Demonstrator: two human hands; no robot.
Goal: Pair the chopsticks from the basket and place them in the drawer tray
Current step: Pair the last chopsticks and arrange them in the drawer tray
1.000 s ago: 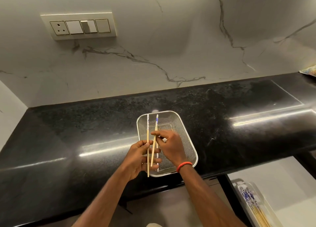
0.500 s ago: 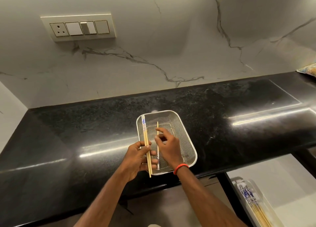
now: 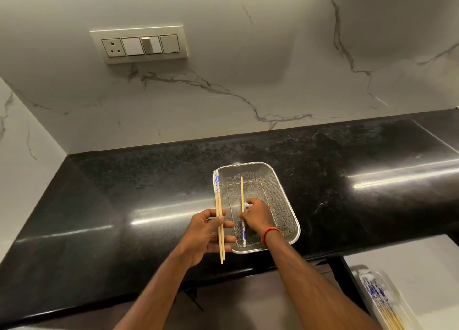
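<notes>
A metal mesh basket [image 3: 278,183] sits on the black countertop near its front edge. My left hand [image 3: 206,235] is closed on a pair of wooden chopsticks [image 3: 218,205] with blue-and-white ends pointing away, held over the basket's left rim. My right hand [image 3: 257,214] is inside the basket, fingers pinching a single chopstick [image 3: 242,190] whose patterned end points toward me. Whether a second chopstick lies under that hand is hidden. At the bottom right, the clear drawer tray [image 3: 367,277] holds several paired chopsticks [image 3: 383,305].
The glossy black countertop [image 3: 124,205] stretches left and right. A marble backsplash rises behind with a switch panel [image 3: 140,45]. Below the counter at right, a white open drawer [image 3: 409,267] holds the tray.
My left hand now holds two chopsticks aligned together and has shifted left of the basket. My right hand let go of that one and went down onto the single chopstick in the basket.
</notes>
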